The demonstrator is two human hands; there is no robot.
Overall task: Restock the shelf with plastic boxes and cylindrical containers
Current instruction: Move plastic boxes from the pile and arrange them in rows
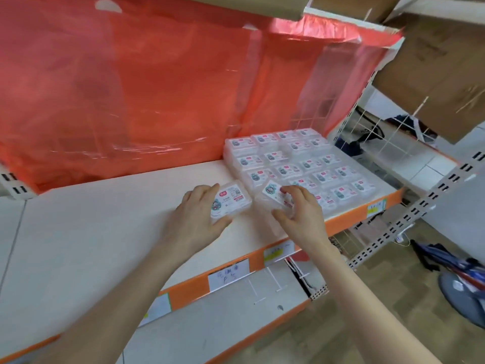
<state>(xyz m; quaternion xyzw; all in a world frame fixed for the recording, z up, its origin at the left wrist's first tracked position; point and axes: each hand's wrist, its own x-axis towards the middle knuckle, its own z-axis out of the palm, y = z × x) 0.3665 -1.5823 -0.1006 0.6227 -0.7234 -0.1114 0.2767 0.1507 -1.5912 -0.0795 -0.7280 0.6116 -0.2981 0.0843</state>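
Our left hand (195, 215) clasps one labelled plastic box (231, 199). Our right hand (301, 215) pinches a second, tilted box (273, 194); stocked rows (301, 164) lie just beyond.

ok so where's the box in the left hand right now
In the head view, the plastic box is mid-frame over the white shelf, gripped by the left hand, just left of the second box that the right hand holds beside the stocked rows.
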